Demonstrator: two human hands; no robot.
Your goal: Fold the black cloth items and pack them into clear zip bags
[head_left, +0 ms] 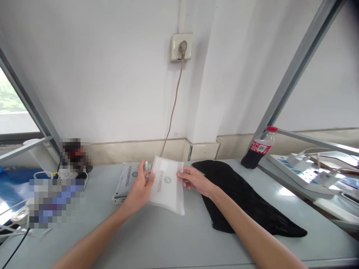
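Observation:
A frosted plastic bag (167, 194) printed with grey lettering is held up over the table between my hands. My left hand (141, 186) grips its left edge, thumb in front and fingers spread behind and above. On the right edge, my right hand (196, 180) pinches the bag between thumb and fingers. Behind my left hand lies a stack of similar printed bags (126, 183), partly covered by the hand. A black cloth (241, 194) is spread on the table at the right, passing beneath my right forearm.
A cola bottle (259, 147) stands at the table's back right. Beyond it are a white power strip and cables (305, 173). Cables and a blurred-out patch (56, 201) lie at the left. A cord (175, 101) hangs from the wall socket (181, 47). Metal posts (297, 63) rise on both sides.

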